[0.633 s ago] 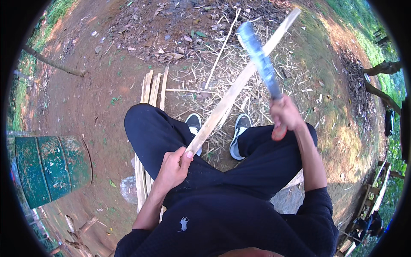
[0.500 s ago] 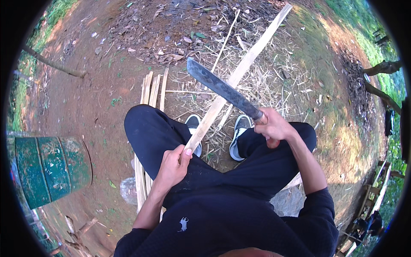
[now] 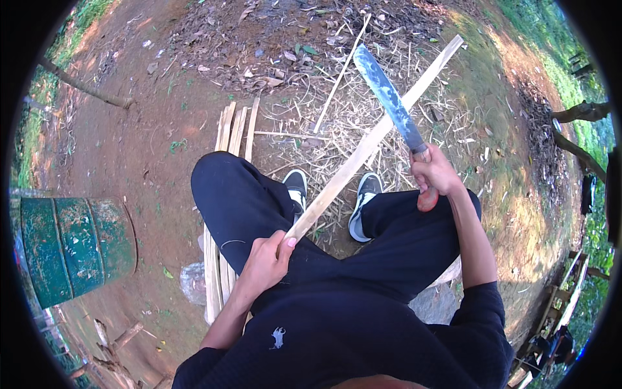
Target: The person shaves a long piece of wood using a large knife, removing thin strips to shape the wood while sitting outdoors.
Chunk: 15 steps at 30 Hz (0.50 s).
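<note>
Reddish-brown earth spreads all round, strewn with dry leaves and, ahead of the two shoes, with pale shavings too many to count. One green metal drum, its paint worn, is at the left, its inside hidden from view. Between it and the person sits one clear plastic bag or bottle, its contents too indistinct to tell. At least four pale wooden strips lie side by side, passing under the left leg. Both hands are apart, each clamped on one thing: the left hand grips the near end of one long wooden strip, which slants forward and right between the knees; the right hand is wrapped round the handle of one machete, whose blade crosses over the strip, touching or not I cannot tell.
</note>
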### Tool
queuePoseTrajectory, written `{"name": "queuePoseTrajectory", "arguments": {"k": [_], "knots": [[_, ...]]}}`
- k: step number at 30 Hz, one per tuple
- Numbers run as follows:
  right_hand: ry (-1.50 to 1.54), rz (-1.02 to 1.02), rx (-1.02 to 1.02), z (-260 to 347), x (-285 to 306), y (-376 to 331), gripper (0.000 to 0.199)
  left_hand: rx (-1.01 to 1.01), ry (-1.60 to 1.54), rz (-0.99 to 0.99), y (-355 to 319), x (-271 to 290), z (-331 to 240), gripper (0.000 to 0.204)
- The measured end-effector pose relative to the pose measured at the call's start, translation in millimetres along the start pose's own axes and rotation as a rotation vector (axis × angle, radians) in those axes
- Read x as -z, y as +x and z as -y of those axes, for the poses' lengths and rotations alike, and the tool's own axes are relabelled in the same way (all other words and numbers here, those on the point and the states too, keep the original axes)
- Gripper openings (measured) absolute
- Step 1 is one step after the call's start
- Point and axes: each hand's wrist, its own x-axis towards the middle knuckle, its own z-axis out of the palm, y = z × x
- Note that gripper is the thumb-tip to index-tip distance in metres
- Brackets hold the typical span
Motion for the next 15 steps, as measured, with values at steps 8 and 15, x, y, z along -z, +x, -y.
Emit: {"name": "queuePoseTrajectory", "arguments": {"k": [8,15], "knots": [[-0.200,0.293,-0.030,10,-61,-16,0.017,-0.055,0.061,-0.084,13,4,-12,0.026],[-0.041,-0.156,0.153,20,-25,20,0.008,-0.037,0.086,-0.148,3,2,-21,0.025]]}}
